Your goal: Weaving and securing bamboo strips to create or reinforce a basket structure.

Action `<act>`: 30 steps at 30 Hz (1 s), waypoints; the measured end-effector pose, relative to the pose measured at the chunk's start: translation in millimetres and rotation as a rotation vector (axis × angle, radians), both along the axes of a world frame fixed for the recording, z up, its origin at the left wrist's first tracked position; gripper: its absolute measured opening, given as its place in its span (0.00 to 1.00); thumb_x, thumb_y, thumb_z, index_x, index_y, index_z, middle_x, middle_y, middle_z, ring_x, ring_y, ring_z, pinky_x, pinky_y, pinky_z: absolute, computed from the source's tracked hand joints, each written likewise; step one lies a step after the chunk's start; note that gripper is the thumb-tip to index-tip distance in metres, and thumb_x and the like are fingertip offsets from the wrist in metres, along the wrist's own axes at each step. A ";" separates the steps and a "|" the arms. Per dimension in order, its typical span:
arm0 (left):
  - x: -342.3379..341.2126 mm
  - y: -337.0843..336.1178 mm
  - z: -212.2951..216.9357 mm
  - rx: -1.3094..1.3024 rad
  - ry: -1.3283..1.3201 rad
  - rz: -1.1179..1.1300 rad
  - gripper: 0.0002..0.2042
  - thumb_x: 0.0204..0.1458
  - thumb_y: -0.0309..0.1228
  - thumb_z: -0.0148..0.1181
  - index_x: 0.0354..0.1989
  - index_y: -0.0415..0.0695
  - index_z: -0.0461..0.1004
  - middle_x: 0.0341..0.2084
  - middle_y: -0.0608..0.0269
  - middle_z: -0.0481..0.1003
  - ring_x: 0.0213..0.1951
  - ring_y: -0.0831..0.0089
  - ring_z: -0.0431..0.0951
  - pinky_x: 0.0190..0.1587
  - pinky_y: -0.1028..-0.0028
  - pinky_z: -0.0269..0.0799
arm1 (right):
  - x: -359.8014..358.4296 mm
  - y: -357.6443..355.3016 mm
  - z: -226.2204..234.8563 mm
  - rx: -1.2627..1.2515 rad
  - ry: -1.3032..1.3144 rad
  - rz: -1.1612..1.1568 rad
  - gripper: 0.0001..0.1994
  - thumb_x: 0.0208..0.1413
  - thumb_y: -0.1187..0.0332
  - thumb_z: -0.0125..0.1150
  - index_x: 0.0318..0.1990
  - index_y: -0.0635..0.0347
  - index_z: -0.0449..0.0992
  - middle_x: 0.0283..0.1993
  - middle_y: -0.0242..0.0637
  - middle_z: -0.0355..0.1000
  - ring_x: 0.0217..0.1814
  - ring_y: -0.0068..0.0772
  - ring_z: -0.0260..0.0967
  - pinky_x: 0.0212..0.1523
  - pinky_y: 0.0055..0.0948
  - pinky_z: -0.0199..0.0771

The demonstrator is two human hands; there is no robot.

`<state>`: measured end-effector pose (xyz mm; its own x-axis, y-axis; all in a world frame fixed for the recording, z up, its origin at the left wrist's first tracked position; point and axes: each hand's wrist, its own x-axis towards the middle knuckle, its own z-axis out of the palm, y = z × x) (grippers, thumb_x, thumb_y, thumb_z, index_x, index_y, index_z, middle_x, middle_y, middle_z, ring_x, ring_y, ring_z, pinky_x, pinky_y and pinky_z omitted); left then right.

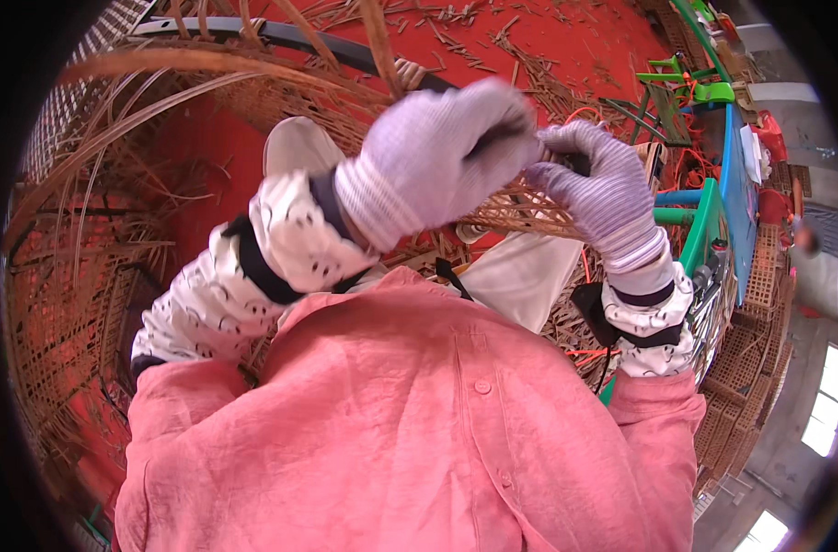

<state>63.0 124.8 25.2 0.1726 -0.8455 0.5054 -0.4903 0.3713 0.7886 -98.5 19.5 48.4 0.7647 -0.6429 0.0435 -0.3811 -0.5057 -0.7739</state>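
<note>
The left hand [447,152] and right hand [603,179], both in striped knit gloves, meet at the fingertips above the lap. The fingers of each are curled inward as if pinching. Motion blur and the gloves hide the contact point; whether either hand grips a strand cannot be told.

The brown woven lattice [529,216] lies directly below and behind the hands, between them and the pale trousers [520,276]. This position probably keeps the weave within reach of both hands and in sight, with the lap as a likely support. At the upper left, a curved brown pole [175,64] arches beside a dark rail [318,41]; bindings wrapped around the rail appear to secure adjoining strips.

The surface beyond is a red floor [474,32], strewn with loose strips [539,78]. To the right stand a green frame [707,221] and an upright blue panel [743,207]. Stacked lattice panels [746,354] follow, then a grey wall [799,336] with bright windows [826,405].
</note>
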 end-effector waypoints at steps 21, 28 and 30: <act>-8.1 22.6 37.2 0.972 0.797 -0.211 0.13 0.53 0.36 0.48 0.31 0.38 0.72 0.06 0.65 0.64 0.05 0.80 0.59 0.07 0.80 0.49 | 5.2 23.9 -5.0 -0.713 0.109 0.193 0.18 0.42 0.62 0.61 0.40 0.59 0.68 0.32 0.44 0.69 0.33 0.45 0.70 0.31 0.37 0.71; 38.1 15.4 89.5 0.464 0.389 -0.327 0.10 0.48 0.30 0.54 0.37 0.38 0.71 0.28 0.59 0.73 0.15 0.79 0.71 0.19 0.80 0.67 | 9.9 34.5 -4.7 -0.643 0.162 0.101 0.13 0.48 0.57 0.57 0.29 0.57 0.69 0.25 0.41 0.68 0.24 0.41 0.69 0.25 0.36 0.70; 34.0 4.3 59.6 0.260 -0.073 -0.319 0.11 0.46 0.29 0.56 0.38 0.39 0.70 0.29 0.59 0.73 0.21 0.75 0.73 0.26 0.78 0.69 | 9.5 32.8 -6.5 -0.612 0.196 0.103 0.13 0.50 0.57 0.55 0.29 0.58 0.69 0.25 0.41 0.68 0.25 0.41 0.70 0.25 0.36 0.70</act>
<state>96.9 129.1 84.8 -0.1473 -0.9517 0.2694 -0.4407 0.3070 0.8435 -89.0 52.3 41.9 0.8523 -0.4689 0.2319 -0.4119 -0.8748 -0.2551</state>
